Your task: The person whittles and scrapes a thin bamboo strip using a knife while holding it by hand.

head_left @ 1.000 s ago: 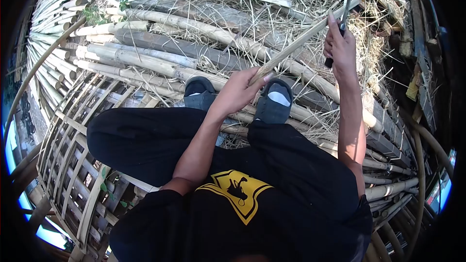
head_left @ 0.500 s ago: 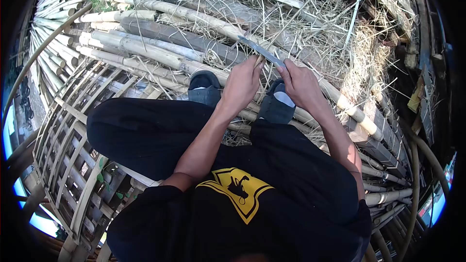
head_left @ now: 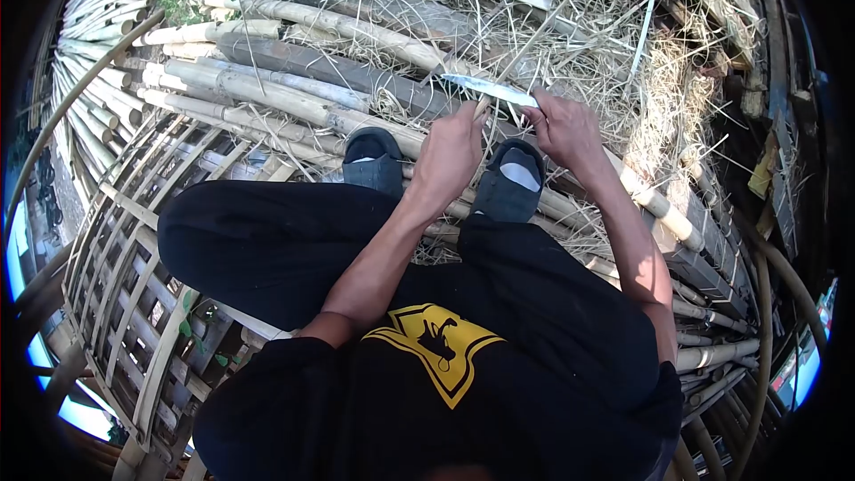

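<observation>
My right hand (head_left: 567,129) is closed around the handle of a knife (head_left: 490,89). Its blade points left and catches bright light. In my left hand (head_left: 451,147), the fingers are wrapped round a thin bamboo strip (head_left: 482,110), whose end shows just above the knuckles. The blade lies across the strip, just beyond my left fingers; whether they touch I cannot tell. Most of the knife handle is hidden inside my right hand. Below the hands are my feet in dark sandals (head_left: 373,169).
Bamboo poles (head_left: 240,85) lie side by side in front of me, with a dark plank (head_left: 294,60) among them. Loose shavings (head_left: 570,62) cover the ground ahead and to the right. A woven bamboo lattice (head_left: 134,258) stands at my left. More poles (head_left: 712,356) lie at the right.
My right hand and the knife have moved a little up and to the right. The blade has turned flatter and now shines. My left hand stays nearly in place, still gripping the bamboo strip.
</observation>
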Available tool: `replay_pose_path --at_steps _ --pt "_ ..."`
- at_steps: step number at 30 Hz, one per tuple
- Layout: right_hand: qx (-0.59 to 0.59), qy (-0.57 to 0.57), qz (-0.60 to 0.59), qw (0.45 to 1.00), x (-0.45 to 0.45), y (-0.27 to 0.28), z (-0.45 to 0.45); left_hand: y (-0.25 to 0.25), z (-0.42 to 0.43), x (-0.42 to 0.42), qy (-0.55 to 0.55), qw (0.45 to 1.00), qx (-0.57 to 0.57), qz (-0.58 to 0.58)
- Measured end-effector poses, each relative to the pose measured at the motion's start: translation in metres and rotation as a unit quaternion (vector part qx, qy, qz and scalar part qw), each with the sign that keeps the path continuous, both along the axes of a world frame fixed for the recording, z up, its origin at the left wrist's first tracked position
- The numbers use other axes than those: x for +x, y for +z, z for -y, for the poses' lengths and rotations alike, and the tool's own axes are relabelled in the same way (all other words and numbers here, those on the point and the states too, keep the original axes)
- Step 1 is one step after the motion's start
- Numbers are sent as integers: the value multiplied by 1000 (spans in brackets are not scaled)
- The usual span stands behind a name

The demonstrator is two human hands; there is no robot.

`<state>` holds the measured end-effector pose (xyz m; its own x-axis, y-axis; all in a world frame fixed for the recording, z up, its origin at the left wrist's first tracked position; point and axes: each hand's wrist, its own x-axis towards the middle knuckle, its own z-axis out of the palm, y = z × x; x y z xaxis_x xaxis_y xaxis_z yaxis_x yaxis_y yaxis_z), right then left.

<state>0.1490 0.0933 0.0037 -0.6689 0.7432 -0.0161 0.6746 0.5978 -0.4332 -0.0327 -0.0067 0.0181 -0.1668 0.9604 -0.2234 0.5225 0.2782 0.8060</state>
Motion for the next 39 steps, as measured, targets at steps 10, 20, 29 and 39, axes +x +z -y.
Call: replay_pose_path --at_steps 10,20,29,39 --pt "96 -408 -143 897 131 62 -96 13 -5 -1 28 997 -17 70" --pt "-153 -33 -7 988 -15 25 14 5 -3 -1 39 998 4 39" --pt "-67 0 27 997 0 5 5 0 -1 2 5 999 -26 -23" --pt "58 -479 -33 875 182 46 -134 11 8 -10 44 998 28 -32"
